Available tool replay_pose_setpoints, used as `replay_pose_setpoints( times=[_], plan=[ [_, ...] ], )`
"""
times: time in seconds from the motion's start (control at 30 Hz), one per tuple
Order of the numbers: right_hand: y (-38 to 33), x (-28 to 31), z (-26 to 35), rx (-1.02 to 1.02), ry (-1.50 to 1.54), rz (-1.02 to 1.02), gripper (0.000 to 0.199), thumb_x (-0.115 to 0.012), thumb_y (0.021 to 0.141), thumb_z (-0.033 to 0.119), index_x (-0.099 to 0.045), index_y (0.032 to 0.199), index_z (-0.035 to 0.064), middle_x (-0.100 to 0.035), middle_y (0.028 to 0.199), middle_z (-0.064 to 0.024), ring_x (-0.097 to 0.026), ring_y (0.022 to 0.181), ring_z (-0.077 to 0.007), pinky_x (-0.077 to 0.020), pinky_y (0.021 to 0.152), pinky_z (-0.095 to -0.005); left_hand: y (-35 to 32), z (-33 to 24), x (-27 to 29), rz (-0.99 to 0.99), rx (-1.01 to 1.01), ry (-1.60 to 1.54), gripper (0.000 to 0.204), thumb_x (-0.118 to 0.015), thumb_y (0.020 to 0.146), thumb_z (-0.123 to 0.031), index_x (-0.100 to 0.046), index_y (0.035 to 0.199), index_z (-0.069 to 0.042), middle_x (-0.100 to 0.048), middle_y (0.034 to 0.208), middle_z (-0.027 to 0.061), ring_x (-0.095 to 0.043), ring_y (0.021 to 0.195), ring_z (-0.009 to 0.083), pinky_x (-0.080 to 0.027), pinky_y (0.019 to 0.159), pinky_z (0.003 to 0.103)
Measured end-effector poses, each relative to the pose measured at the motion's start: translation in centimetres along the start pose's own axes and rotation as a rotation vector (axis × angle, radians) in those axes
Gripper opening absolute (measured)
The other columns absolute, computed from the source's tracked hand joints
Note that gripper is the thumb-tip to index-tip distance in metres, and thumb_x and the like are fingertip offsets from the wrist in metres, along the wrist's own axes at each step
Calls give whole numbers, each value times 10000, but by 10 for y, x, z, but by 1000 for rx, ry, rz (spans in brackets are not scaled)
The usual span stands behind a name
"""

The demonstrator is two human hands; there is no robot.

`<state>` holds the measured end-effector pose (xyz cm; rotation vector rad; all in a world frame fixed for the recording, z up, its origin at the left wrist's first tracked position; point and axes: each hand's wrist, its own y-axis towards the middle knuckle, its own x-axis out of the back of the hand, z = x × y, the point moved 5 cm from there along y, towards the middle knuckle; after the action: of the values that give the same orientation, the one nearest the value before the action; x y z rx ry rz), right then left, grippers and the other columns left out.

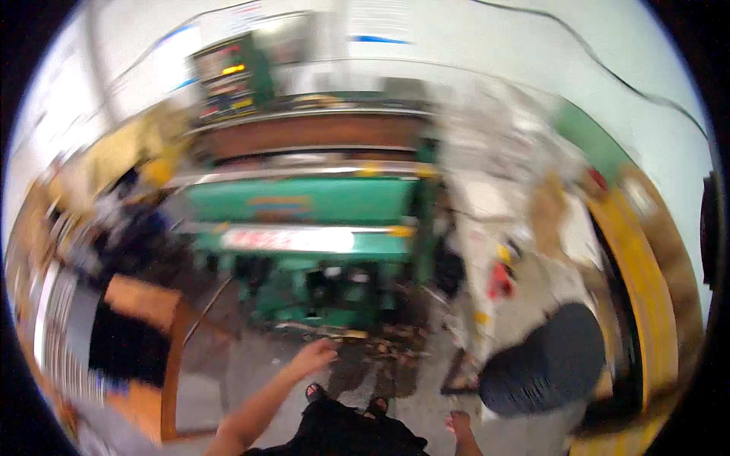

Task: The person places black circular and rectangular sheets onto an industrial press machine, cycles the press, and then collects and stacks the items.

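My left hand reaches forward at waist height, in front of a green machine and touching nothing that I can see. Motion smears its fingers, so whether they are curled or spread is unclear. Low on the right, my right hand hangs beside my leg, near a dark round-topped stool. Its fingers are blurred too, and no held object shows in either hand. The machine has a long green front cover, a brown upper panel and a control box with lit displays at its upper left.
An orange-brown wooden frame with a black panel stands at the left. To the right, a pale work surface carries blurred clutter, with yellow boards beyond it. Scraps litter the floor below the machine.
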<state>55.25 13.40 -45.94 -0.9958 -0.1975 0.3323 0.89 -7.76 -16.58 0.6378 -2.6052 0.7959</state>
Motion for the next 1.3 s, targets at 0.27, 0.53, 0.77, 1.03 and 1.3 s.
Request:
replay_pose_setpoints(
  times=[0.27, 0.53, 0.77, 1.03, 1.3],
  plan=[
    [-66, -199, 103, 94, -553, 260, 236, -557, 931, 265, -594, 1084, 89, -605, 915, -100, -602, 761, -258, -513, 662, -386, -319, 102, 355, -1915, -216, 67, 124, -552, 914, -57, -609, 1018, -22, -630, 850, 51, -582, 747, 137, -492, 693, 298],
    [-147, -431, 103, 306, -816, 678, 228, -528, 968, 255, -566, 1124, 93, -584, 951, -96, -569, 724, -229, -523, 685, -376, -506, 257, 440, -1902, 614, 63, 469, -707, 859, -337, -602, 1171, -4, -635, 958, 89, -592, 807, 206, -474, 694, 372],
    [-197, -477, 101, 344, -787, 716, 222, -501, 1000, 246, -542, 1159, 96, -565, 983, -92, -539, 691, -204, -533, 704, -367, -516, 288, 430, -1936, 90, -866, 211, -648, 908, -275, -647, 1015, -93, -549, 773, -42, -515, 697, 71, -417, 642, 262],
    [-176, -467, 88, 268, -897, 554, 246, -564, 956, 255, -585, 1143, 96, -599, 942, -64, -566, 733, -180, -515, 688, -345, -500, 209, 359, -1536, -311, -1179, 281, -570, 918, -221, -560, 1150, -64, -622, 1059, 43, -601, 921, 169, -495, 825, 346],
    [-108, -477, 107, 304, -1067, 451, 278, -641, 899, 266, -637, 1119, 96, -642, 889, -33, -601, 787, -158, -494, 667, -323, -417, 146, 436, -1715, -529, -1121, 198, -565, 946, -131, -553, 1129, -56, -636, 1026, 31, -622, 901, 152, -511, 770, 304]
  ],
)
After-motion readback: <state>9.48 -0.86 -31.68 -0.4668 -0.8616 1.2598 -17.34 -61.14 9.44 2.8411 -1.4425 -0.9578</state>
